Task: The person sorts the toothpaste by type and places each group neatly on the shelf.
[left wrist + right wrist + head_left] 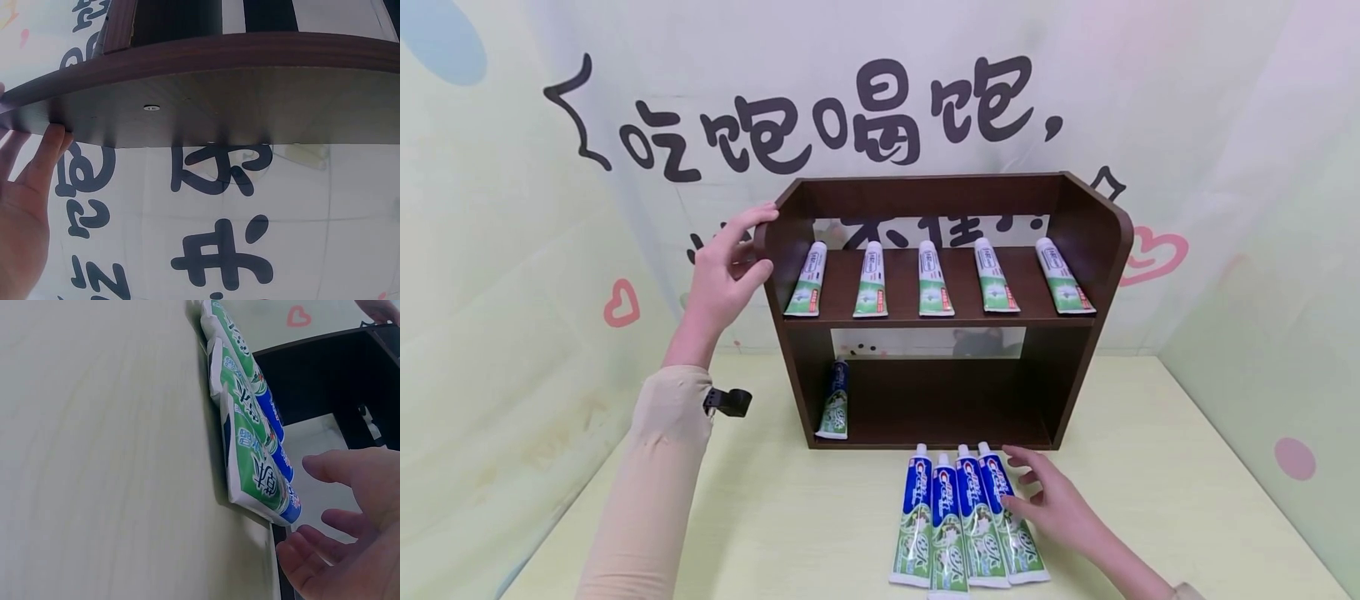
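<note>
My left hand point(726, 271) holds the upper left side panel of a dark brown two-tier shelf point(932, 321); in the left wrist view, digits touch the panel point(206, 112) near its curved front edge. My right hand point(1056, 504) hovers by the rightmost of several blue-and-green toothpaste tubes point(1011, 525), fingers loosely spread. In the right wrist view, a gap shows between the thumb and the nearest toothpaste tube point(259, 469). These tubes lie side by side before the shelf, caps towards it. One matching toothpaste tube point(835, 400) leans inside the lower tier at the left.
Several white-and-green toothpaste tubes point(935, 279) stand spaced in a row on the upper tier. The shelf rests on a pale table point(790, 517). Printed fabric walls point(1247, 208) enclose the back and sides. A black strap piece point(730, 402) sticks out from the left sleeve.
</note>
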Available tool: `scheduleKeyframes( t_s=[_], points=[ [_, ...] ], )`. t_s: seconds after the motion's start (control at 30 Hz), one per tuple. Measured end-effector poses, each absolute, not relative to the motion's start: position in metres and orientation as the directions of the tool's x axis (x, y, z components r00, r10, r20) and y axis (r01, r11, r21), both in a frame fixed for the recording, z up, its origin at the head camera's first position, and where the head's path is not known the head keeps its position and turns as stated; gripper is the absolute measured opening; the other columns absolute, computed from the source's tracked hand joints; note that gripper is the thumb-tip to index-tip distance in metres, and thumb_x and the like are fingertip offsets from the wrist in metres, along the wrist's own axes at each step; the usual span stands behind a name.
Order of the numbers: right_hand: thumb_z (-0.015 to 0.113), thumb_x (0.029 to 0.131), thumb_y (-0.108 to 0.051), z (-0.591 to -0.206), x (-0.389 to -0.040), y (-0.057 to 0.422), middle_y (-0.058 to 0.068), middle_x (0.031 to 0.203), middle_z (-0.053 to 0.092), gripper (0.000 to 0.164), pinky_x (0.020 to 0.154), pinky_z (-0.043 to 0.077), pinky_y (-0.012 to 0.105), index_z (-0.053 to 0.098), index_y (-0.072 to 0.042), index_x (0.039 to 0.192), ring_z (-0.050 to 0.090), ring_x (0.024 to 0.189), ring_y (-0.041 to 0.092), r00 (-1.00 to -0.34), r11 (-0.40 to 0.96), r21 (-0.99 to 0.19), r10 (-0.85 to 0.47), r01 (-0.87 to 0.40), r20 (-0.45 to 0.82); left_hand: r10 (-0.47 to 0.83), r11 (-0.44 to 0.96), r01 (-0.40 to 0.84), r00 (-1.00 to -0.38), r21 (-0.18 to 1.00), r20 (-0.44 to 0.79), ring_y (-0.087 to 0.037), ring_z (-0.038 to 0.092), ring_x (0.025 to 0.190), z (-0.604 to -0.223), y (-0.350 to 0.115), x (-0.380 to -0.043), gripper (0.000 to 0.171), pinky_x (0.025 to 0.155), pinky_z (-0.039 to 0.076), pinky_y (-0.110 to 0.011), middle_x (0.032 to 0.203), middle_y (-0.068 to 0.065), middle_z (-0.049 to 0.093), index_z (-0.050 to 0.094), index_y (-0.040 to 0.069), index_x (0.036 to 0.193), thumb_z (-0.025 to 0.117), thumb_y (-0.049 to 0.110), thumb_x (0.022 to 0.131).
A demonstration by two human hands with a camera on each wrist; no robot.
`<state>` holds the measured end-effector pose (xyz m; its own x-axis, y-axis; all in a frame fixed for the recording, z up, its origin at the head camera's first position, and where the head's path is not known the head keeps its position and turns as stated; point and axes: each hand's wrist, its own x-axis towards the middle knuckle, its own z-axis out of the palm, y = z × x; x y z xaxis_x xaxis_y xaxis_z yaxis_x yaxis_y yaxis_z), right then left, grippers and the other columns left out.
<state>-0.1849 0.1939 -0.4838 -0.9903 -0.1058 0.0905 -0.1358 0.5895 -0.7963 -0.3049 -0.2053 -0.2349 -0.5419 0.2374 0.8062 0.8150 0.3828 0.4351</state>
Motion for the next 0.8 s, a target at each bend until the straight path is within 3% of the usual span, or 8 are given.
scheduleKeyframes(
  t_s=[0.57, 0.8],
  points=[
    [0.081, 0.079, -0.018, -0.4887, -0.1843, 0.1988, 0.015, 0.123, 0.061, 0.074, 0.073, 0.050, 0.020, 0.046, -0.005, 0.143, 0.057, 0.100, 0.021, -0.982, 0.620, -0.768, -0.180, -0.163, 0.063, 0.236, 0.370, 0.819, -0.540, 0.439, 0.808, -0.048, 0.065, 0.109, -0.2340, -0.2051, -0.3067, 0.046, 0.077, 0.054, -0.009, 0.145, -0.020, 0.053, 0.056, -0.003, 0.131, 0.055, -0.006, 0.086],
    [0.083, 0.077, -0.023, -0.4932, -0.1828, 0.1968, 0.010, 0.122, 0.061, 0.078, 0.076, 0.047, 0.020, 0.046, -0.009, 0.144, 0.053, 0.101, 0.019, -0.982, 0.634, -0.761, -0.188, -0.140, 0.025, 0.231, 0.374, 0.819, -0.537, 0.435, 0.812, -0.047, 0.065, 0.106, -0.2352, -0.2056, -0.3069, 0.046, 0.078, 0.054, -0.009, 0.145, -0.019, 0.054, 0.056, -0.003, 0.131, 0.055, -0.007, 0.085]
  ],
)
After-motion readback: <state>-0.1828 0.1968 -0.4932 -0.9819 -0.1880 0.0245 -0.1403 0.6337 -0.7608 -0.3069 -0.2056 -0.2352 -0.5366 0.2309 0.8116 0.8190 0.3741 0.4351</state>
